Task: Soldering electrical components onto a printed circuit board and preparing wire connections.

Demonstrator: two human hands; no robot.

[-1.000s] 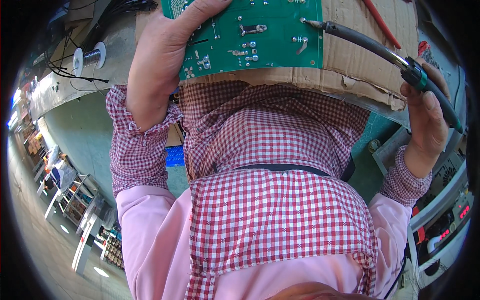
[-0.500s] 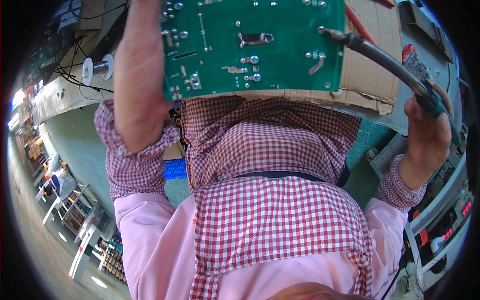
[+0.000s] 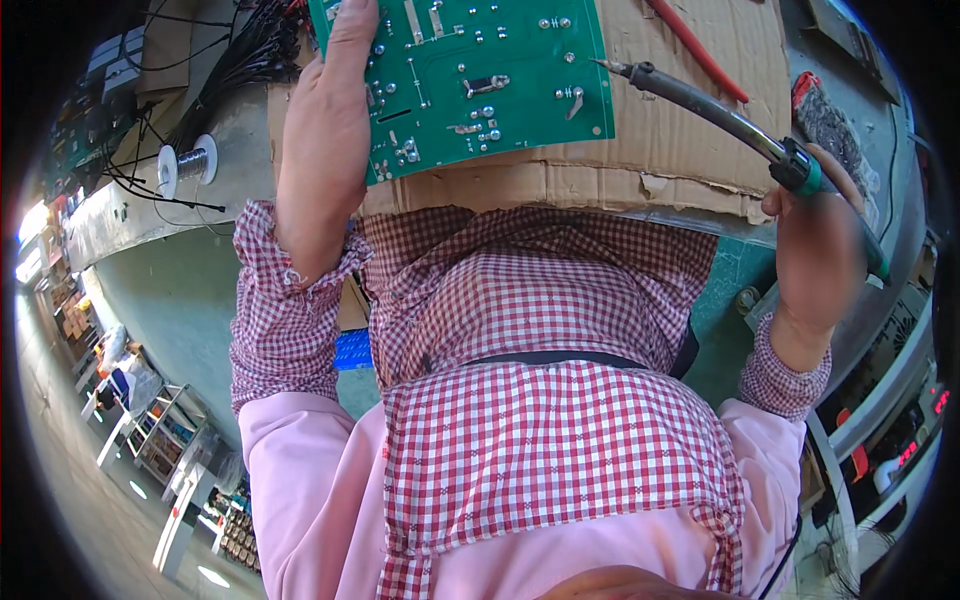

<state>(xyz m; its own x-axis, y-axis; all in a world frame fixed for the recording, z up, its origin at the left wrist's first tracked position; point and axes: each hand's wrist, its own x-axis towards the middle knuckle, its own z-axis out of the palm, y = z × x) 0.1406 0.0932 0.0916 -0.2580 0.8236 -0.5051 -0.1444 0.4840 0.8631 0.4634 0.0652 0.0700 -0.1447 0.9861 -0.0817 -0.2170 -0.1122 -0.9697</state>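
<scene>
A green circuit board (image 3: 530, 115) with shiny solder joints is held by its left part in my left hand (image 3: 335, 110). My thumb lies over its face, and the other fingers are hidden behind it. In my right hand (image 3: 820, 240) is a soldering iron (image 3: 715, 110), gripped by its green handle with the fingers closed round it. Its pointed tip is close to the board's right edge, near a round joint; whether it touches, I cannot tell. Beneath the board lies a flattened piece of brown cardboard (image 3: 690, 155) at the bench's front edge.
A spool of solder wire (image 3: 188, 165) stands on the bench at the left, beside black cables (image 3: 240, 75). A red tool handle (image 3: 700, 50) lies on the cardboard. To the right is a dark wiping pad (image 3: 835, 125). Red lit displays (image 3: 908, 455) show at the lower right.
The board has shifted up and left and appears smaller, with more cardboard showing. The iron's tip has moved left and off the joint it was at near the board's right side.
</scene>
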